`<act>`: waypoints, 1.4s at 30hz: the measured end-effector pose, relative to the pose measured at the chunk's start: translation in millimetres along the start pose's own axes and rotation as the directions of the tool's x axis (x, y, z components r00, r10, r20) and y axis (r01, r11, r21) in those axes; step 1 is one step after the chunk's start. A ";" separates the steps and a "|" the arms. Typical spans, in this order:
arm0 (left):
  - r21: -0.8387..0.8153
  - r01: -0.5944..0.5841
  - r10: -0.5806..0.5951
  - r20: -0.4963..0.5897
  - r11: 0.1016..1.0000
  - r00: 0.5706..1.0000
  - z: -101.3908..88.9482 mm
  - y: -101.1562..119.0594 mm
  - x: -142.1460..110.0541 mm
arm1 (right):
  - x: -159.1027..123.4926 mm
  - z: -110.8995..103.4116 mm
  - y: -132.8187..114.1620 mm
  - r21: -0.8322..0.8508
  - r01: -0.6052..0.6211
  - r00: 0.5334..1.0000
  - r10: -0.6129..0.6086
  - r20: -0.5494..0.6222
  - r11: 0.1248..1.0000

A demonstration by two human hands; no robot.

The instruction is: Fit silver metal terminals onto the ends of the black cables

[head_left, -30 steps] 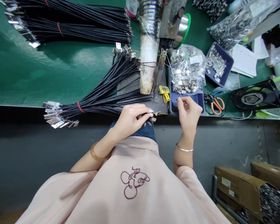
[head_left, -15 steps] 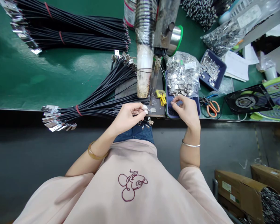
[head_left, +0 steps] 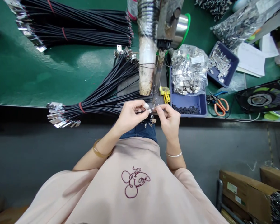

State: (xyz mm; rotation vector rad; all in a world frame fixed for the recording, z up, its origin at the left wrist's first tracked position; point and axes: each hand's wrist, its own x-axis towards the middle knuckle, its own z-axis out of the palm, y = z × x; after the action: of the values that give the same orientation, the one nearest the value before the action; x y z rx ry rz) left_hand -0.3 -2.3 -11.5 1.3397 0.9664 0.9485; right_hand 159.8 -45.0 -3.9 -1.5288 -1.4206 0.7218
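My left hand (head_left: 133, 115), with white covers on its thumb and fingertip, pinches a black cable (head_left: 140, 112) near its end. My right hand (head_left: 170, 119) is closed in a pinch at that same cable end, its fingertips close to those of the left. Whatever sits between the right fingertips is too small to make out. Under the left hand lies a bundle of black cables (head_left: 100, 104) with metal USB plugs (head_left: 57, 115) at the left end. Right of the hands is a blue tray (head_left: 202, 104) with small black pieces (head_left: 188, 109) and a bag of metal connector shells (head_left: 185, 74).
A taped hose (head_left: 146, 65) and a metal tool arm (head_left: 168, 21) with a solder spool (head_left: 181, 31) hang above the hands. Orange-handled pliers (head_left: 220, 106) and a black fan (head_left: 262, 95) lie right. More cable bundles (head_left: 84, 29) lie at back left.
My right hand has come left, from the blue tray to the cable end in my left hand. The small black pieces in the tray are now uncovered. The view has shifted slightly.
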 end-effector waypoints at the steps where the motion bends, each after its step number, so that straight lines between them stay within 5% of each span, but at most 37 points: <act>1: 0.009 -0.008 0.008 0.006 1.000 1.000 -0.2 0.1 -0.3 | 0.9 0.6 0.2 -0.011 0.014 1.000 -0.014 0.017 1.000; 18: 0.019 -0.009 0.009 -0.001 1.000 1.000 2.1 -2.3 -1.9 | -0.1 -1.5 -4.8 -0.070 0.064 0.997 -0.060 0.057 0.995; 27: 0.046 -0.022 0.020 0.038 0.999 0.999 -3.1 -1.1 -3.4 | -1.1 1.9 -7.3 -0.297 0.246 0.968 -0.252 0.017 0.923; 37: 0.080 -0.046 0.041 0.063 0.996 0.997 -6.6 -3.8 -5.1 | -0.1 -4.3 -11.9 -0.282 0.214 0.975 -0.184 0.127 0.935; 42: 0.086 -0.062 0.055 0.075 0.994 0.996 -7.8 -3.0 -5.3 | -1.9 -2.0 -11.2 -0.336 0.223 0.975 -0.206 0.088 0.915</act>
State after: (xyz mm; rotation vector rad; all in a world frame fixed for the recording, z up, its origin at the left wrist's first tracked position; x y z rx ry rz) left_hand -9.4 -4.7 -14.5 1.4735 0.9265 0.9038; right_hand 156.3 -47.9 6.6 -1.5881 -1.7931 0.3926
